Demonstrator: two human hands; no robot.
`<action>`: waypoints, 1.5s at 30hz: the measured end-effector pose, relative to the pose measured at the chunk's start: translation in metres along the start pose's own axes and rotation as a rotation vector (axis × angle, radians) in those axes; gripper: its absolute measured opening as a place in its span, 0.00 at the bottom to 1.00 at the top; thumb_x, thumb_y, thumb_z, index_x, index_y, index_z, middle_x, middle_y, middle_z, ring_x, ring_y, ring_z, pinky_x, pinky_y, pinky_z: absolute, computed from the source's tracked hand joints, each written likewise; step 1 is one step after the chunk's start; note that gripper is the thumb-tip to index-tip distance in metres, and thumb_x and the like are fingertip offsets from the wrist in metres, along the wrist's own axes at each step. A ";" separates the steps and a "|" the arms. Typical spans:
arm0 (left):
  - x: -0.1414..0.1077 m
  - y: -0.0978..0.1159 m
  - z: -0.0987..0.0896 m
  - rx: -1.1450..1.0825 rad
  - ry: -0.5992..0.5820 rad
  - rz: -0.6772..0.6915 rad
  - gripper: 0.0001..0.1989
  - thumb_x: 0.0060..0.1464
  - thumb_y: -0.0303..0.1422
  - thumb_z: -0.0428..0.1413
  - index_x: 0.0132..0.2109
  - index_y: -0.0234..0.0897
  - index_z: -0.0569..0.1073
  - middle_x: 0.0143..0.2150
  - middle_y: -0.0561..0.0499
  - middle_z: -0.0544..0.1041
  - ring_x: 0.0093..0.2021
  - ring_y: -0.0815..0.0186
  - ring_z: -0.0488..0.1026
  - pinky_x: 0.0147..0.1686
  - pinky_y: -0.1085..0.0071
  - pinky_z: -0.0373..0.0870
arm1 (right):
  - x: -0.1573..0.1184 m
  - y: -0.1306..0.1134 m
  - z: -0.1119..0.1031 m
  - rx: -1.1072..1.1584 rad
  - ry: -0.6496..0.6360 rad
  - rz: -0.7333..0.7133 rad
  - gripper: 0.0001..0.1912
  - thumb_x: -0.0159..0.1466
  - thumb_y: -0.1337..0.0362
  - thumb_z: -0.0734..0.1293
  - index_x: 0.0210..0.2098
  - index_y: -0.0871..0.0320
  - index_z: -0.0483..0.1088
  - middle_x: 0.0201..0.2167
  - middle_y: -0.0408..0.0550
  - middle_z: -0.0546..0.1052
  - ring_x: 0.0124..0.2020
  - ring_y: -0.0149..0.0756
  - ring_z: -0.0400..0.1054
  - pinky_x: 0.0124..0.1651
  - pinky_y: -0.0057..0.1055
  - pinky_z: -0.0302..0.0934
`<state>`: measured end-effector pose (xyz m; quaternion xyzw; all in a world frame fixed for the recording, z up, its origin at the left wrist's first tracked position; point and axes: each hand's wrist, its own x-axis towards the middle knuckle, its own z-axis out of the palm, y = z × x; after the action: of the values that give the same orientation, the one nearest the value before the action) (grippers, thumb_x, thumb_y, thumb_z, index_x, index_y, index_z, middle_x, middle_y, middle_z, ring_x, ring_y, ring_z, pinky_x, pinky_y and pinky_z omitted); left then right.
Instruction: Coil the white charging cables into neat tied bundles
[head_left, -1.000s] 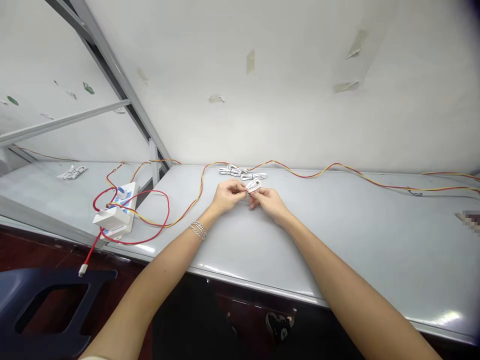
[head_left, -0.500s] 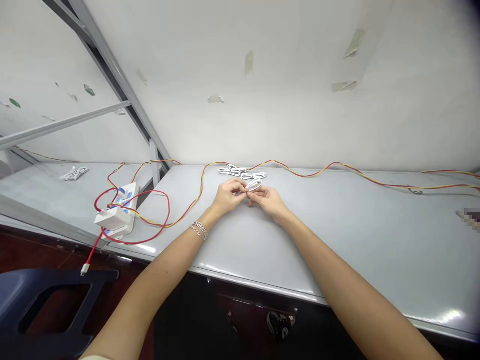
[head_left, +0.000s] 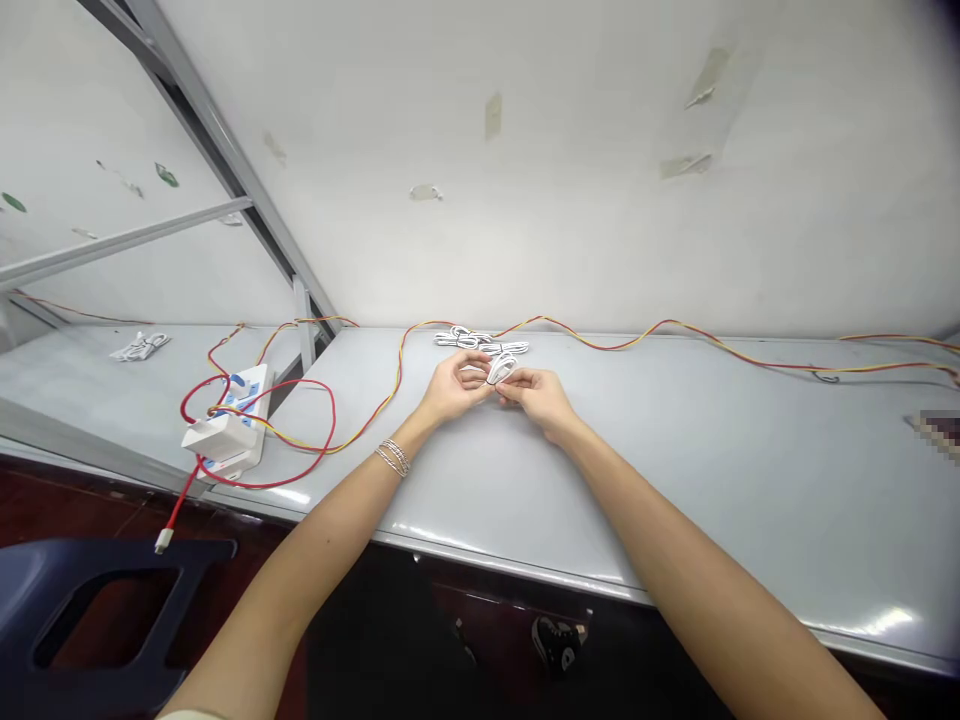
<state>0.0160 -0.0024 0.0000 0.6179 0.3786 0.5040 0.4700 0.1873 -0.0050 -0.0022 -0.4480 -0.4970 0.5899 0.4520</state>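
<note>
A small coiled white cable [head_left: 501, 369] sits pinched between the fingertips of both hands, left hand [head_left: 454, 390] and right hand [head_left: 536, 398] narrowly closed on it, above a pale grey worktop [head_left: 675, 480], just before bundled white cables [head_left: 480, 342]. Step in hand: fingering that loop. Next move calls for one hand keeping its pinch.
</note>
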 end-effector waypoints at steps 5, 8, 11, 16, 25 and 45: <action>0.000 0.001 -0.001 0.023 -0.094 0.012 0.20 0.42 0.31 0.69 0.45 0.34 0.78 0.48 0.41 0.78 0.46 0.58 0.77 0.49 0.58 0.74 | 0.001 0.001 0.001 -0.033 0.004 -0.060 0.06 0.50 0.65 0.71 0.28 0.59 0.74 0.25 0.45 0.77 0.29 0.35 0.71 0.42 0.36 0.67; 0.001 0.002 -0.001 0.090 -0.067 0.074 0.14 0.45 0.34 0.68 0.40 0.33 0.80 0.46 0.41 0.78 0.46 0.57 0.77 0.52 0.58 0.72 | 0.003 0.005 0.001 -0.067 0.005 -0.082 0.05 0.52 0.66 0.69 0.30 0.59 0.73 0.28 0.47 0.77 0.29 0.35 0.71 0.40 0.36 0.67; 0.001 0.001 0.000 0.100 -0.044 0.074 0.13 0.45 0.34 0.68 0.38 0.32 0.79 0.42 0.43 0.79 0.43 0.59 0.77 0.51 0.58 0.72 | 0.006 0.012 0.002 -0.199 0.023 -0.149 0.04 0.56 0.67 0.66 0.32 0.59 0.71 0.30 0.47 0.78 0.30 0.36 0.71 0.40 0.36 0.67; 0.001 0.001 0.001 0.124 -0.047 0.011 0.14 0.46 0.35 0.68 0.40 0.33 0.79 0.40 0.43 0.81 0.40 0.61 0.77 0.47 0.61 0.73 | 0.005 0.016 0.005 -0.356 0.094 -0.233 0.04 0.57 0.68 0.64 0.33 0.57 0.69 0.30 0.46 0.76 0.32 0.38 0.69 0.41 0.37 0.65; -0.001 0.001 0.003 -0.079 0.021 -0.110 0.36 0.44 0.39 0.69 0.58 0.39 0.64 0.31 0.53 0.76 0.28 0.66 0.76 0.33 0.68 0.73 | -0.002 0.011 0.008 -0.469 0.149 -0.318 0.04 0.60 0.65 0.61 0.36 0.56 0.65 0.31 0.48 0.74 0.34 0.39 0.68 0.43 0.38 0.63; 0.000 -0.002 0.003 0.154 0.010 -0.086 0.20 0.47 0.41 0.67 0.43 0.31 0.81 0.33 0.46 0.79 0.28 0.69 0.71 0.30 0.71 0.70 | 0.003 0.017 0.004 -0.444 0.160 -0.531 0.06 0.63 0.62 0.61 0.37 0.57 0.66 0.35 0.52 0.74 0.36 0.41 0.69 0.44 0.40 0.65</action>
<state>0.0189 -0.0025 -0.0018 0.6328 0.4447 0.4560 0.4404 0.1816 -0.0044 -0.0190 -0.4351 -0.6754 0.2925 0.5186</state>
